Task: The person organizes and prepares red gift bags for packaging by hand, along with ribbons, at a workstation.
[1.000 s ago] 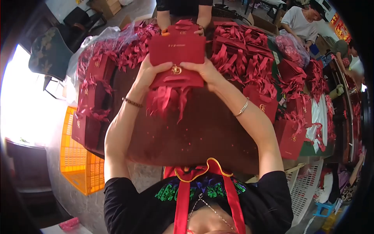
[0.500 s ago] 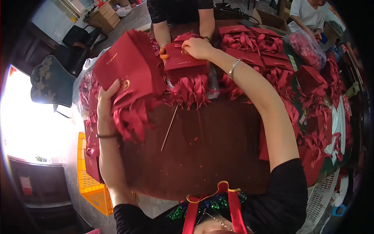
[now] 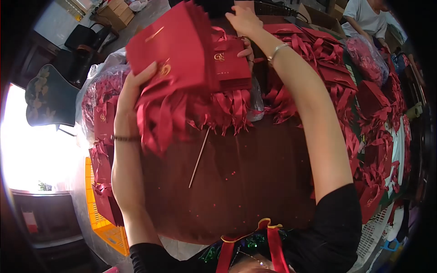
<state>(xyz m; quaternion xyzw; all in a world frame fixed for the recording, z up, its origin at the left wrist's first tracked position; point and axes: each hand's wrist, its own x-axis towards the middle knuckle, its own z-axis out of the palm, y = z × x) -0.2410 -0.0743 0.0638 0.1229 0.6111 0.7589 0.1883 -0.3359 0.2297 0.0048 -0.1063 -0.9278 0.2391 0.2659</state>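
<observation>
My left hand point(image 3: 141, 81) is closed on the lower left side of a thick stack of red gift bags point(image 3: 170, 50). Gold lettering marks the front bag, and red ribbon handles hang loose from its lower end. This stack is raised over the table and hides part of a smaller stack of red gift bags point(image 3: 232, 63). A co-worker's hand point(image 3: 248, 51) touches the right edge of that smaller stack. Beyond it, my right hand point(image 3: 246, 22) is up in the air with fingers apart, holding nothing that I can see.
A thin stick point(image 3: 199, 157) lies on the brown table point(image 3: 255, 168). More red bags with ribbons point(image 3: 327, 75) cover the right side, near a plastic bag of red ribbon point(image 3: 368, 57). An orange crate point(image 3: 98, 218) stands at left; another person point(image 3: 364, 20) is at the far right.
My right hand has come off the smaller stack and moved up and away. The stack in my left hand has shifted up and to the right, covering part of the smaller one.
</observation>
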